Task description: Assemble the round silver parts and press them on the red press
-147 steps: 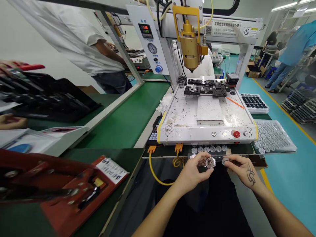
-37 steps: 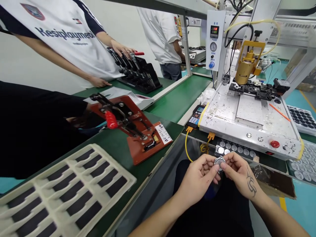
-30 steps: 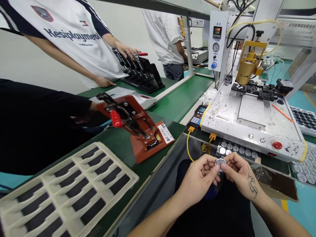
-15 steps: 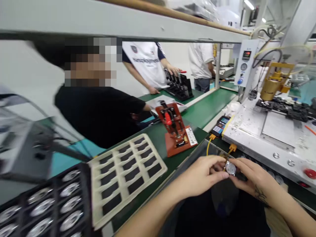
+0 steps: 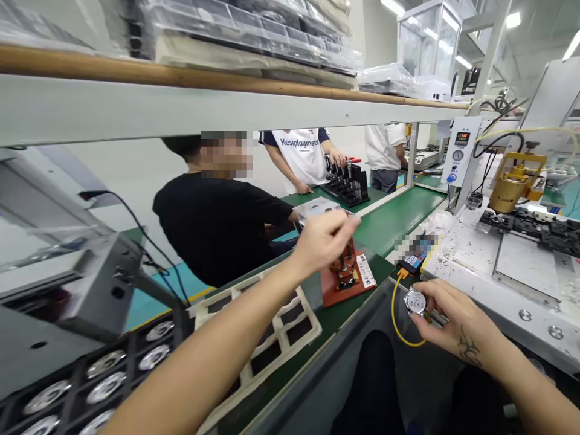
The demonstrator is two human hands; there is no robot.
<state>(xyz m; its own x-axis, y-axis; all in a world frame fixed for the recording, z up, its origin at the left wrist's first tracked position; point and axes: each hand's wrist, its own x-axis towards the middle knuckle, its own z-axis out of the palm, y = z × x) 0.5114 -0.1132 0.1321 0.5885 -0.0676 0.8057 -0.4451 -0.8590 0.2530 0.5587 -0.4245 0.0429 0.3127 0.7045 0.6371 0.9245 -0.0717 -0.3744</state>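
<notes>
The right hand (image 5: 446,314) holds a round silver disc (image 5: 414,301) by its edge, thumb below and fingers above, with the printed side, CE mark included, facing the camera. The disc is in the air, in front of the yellow cable (image 5: 397,323) and to the left of the white machine (image 5: 471,275).

The left hand (image 5: 327,238) is raised, well apart from the right, with its thumb and fingers drawn together. Something thin may be pinched at their tips, but blur hides it and I cannot tell. This hand covers the upper part of a red press (image 5: 328,290), which stands on the green surface (image 5: 385,232) with a white label (image 5: 366,270) on its base. The left forearm passes over a pale tray (image 5: 312,328) and, nearer the camera, a black tray (image 5: 131,353) of silver rings (image 5: 106,387).

Across the surface sits a co-worker in black (image 5: 208,229). Farther back, a person in a white shirt (image 5: 301,154) rests one hand on a black rack (image 5: 348,184). A keypad (image 5: 411,261) lies beside the machine, and a gold nozzle (image 5: 505,193) hangs above its bed.
</notes>
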